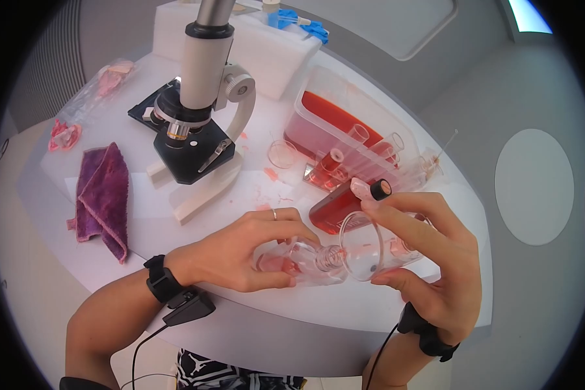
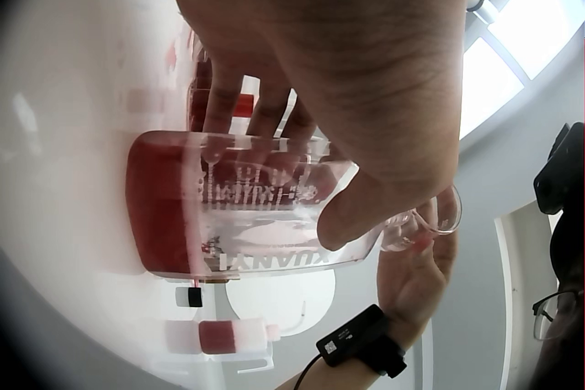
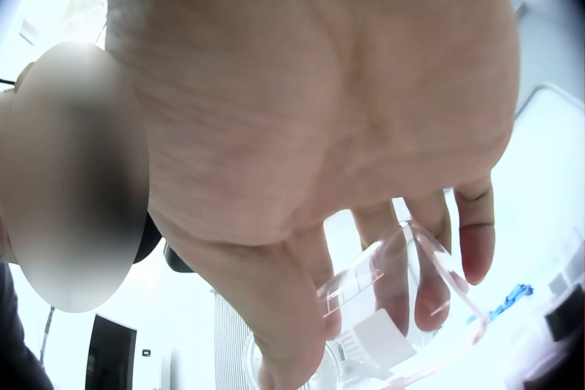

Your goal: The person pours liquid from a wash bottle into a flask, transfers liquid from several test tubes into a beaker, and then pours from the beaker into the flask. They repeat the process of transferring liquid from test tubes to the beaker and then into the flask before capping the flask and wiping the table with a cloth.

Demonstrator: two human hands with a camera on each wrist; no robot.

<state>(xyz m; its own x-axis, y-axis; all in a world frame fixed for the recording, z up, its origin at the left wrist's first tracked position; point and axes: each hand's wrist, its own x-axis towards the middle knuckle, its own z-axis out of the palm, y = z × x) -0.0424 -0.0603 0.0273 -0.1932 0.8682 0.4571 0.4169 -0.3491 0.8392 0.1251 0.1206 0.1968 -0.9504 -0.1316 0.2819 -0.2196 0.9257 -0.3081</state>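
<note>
Near the front of the table, my left hand (image 1: 260,250) grips a clear plastic bottle (image 2: 265,216) with white printed marks and red liquid in its base. Its threaded neck (image 1: 330,258) has no cap on it and points to the right. My right hand (image 1: 435,260) holds a clear beaker-like vessel (image 1: 364,250) between thumb and fingers, its round rim right at the bottle's neck. In the right wrist view, the fingers spread along the far side of the vessel (image 3: 375,280). Just behind lies a dark red bottle (image 1: 337,211) with a black cap.
A microscope (image 1: 205,78) stands at the back left, beside a folded purple cloth (image 1: 103,201). A clear bin (image 1: 335,117) of red liquid sits at the back right with several test tubes (image 1: 357,134) by it. A small round dish (image 1: 282,154) and a white foam block (image 1: 266,55) are farther back.
</note>
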